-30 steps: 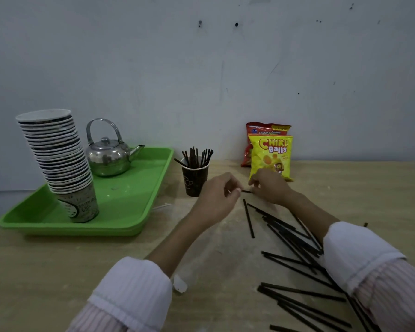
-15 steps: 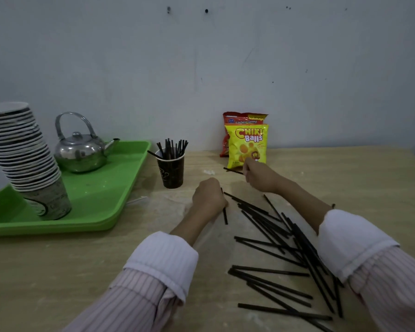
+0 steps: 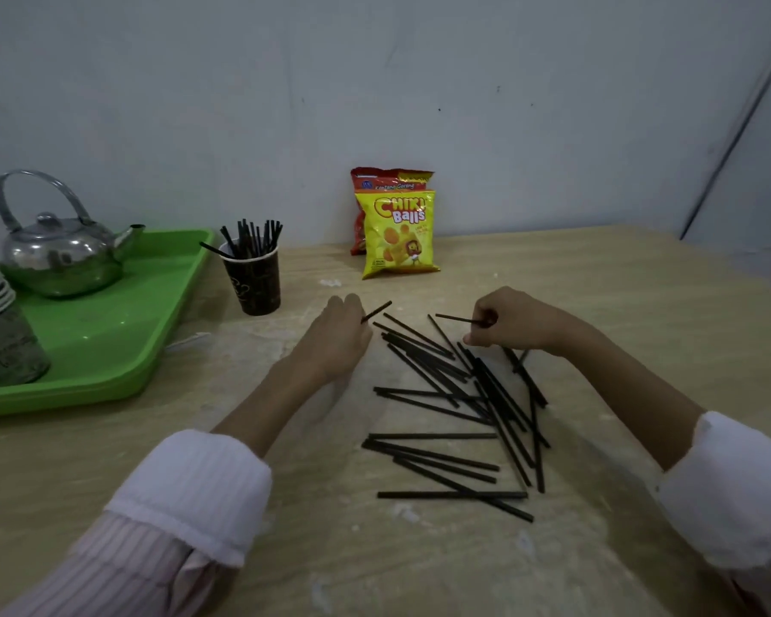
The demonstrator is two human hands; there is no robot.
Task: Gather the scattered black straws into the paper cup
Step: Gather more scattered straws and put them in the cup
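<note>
You are at the picking step, with a straw in each grip. Your left grip (image 3: 339, 336) is closed on a straw (image 3: 377, 311) that juts from its fingertips toward the snack bags (image 3: 397, 233). Your right grip (image 3: 517, 320) pinches a second straw (image 3: 457, 318), held about level above the pile (image 3: 455, 394), with a lower finger reaching down to it. The cup (image 3: 253, 278) stands upright on the bench (image 3: 597, 282) just beside the tray (image 3: 108, 349), left of your left grip, and it already holds a bunch. Most straws lie loose between your forearms. Next, I judge, you carry what you hold to the cup and feed it in end first, taking care not to tip that light cup.
</note>
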